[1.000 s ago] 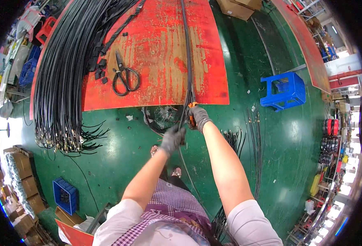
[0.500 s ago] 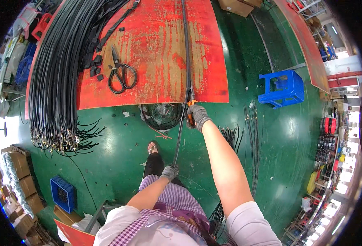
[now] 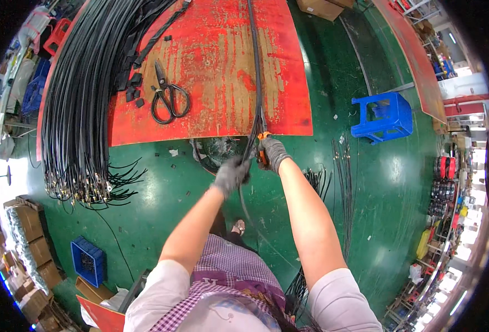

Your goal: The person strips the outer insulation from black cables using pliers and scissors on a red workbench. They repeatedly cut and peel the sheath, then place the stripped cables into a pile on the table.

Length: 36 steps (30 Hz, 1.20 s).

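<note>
My right hand (image 3: 275,153), in a grey glove, is closed around orange-handled pliers (image 3: 264,136) at the table's front edge. The jaws are up against a bundle of black cables (image 3: 256,72) that runs lengthwise over the red table. Just left of and below the pliers, my left hand (image 3: 233,175), also gloved, is blurred but looks closed around the bundle's near ends. A loose cable end hangs down below it. Black-handled scissors (image 3: 170,98) lie on the table to the left, their blades pointing away.
A thick row of black cables (image 3: 81,110) covers the left of the worn red table (image 3: 211,66), its ends hanging over. Small black pieces (image 3: 134,88) lie beside it. A blue stool (image 3: 385,119) is at the right, a blue crate (image 3: 86,261) at lower left. More cables (image 3: 341,182) are at right.
My left hand has moved up from near my lap to beside the pliers, and the cable below has gone slack. My right hand stays almost in place. One foot has shifted.
</note>
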{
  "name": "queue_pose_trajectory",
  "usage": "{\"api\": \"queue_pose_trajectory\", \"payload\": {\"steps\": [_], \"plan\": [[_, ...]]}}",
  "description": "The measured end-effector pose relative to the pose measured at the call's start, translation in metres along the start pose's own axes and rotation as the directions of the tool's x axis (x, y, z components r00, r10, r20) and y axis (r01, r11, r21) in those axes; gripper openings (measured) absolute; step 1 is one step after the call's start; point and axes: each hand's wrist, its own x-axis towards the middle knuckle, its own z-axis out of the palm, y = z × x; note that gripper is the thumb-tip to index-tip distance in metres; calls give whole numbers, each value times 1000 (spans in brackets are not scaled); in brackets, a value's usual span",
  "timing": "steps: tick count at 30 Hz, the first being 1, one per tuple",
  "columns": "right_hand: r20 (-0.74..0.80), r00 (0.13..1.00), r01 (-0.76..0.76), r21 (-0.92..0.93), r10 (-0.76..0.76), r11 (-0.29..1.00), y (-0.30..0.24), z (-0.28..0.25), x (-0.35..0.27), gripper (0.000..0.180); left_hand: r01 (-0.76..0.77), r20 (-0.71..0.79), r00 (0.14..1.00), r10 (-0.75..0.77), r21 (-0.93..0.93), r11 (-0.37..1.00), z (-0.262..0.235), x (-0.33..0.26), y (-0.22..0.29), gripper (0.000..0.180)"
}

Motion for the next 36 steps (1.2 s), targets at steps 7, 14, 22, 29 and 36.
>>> {"api": "queue_pose_trajectory", "payload": {"steps": [7,14,22,29,36], "plan": [[7,999,-44,35,44,998,2,2,11,7,21,358,924,-134,303,953,28,-10,-94,25],[57,996,-77,177,68,981,-12,5,-28,10,304,-53,952,-301,53,951,89,-29,-248,17],[34,998,-51,163,46,985,-12,6,-30,10,292,-23,952,-304,361,886,46,-53,-207,28],[74,995,54,115,-63,992,-6,3,-15,7,65,-31,997,-65,13,998,9,-19,-48,32],[54,998,-34,132,27,991,-11,2,-21,14,182,131,978,-162,-157,971,23,8,-53,22]]}}
